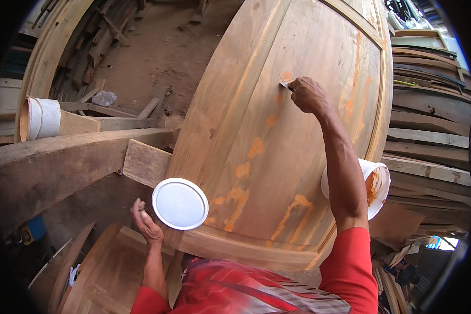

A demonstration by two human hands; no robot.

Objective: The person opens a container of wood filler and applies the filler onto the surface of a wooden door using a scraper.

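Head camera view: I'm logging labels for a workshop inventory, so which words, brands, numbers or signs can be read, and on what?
No text can be read anywhere.
White lid: a small faint mark at its centre, too small to read.
Bucket with orange paste: nothing legible on the parts in view.
White container at left: nothing legible.
Wooden panel: orange patches, no lettering.

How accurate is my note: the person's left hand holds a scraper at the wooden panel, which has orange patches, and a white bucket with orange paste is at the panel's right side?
One slip: the right hand, not the left hand, holds the scraper at the wooden panel, as the head view shows. The orange patches and white bucket with orange paste are as noted.
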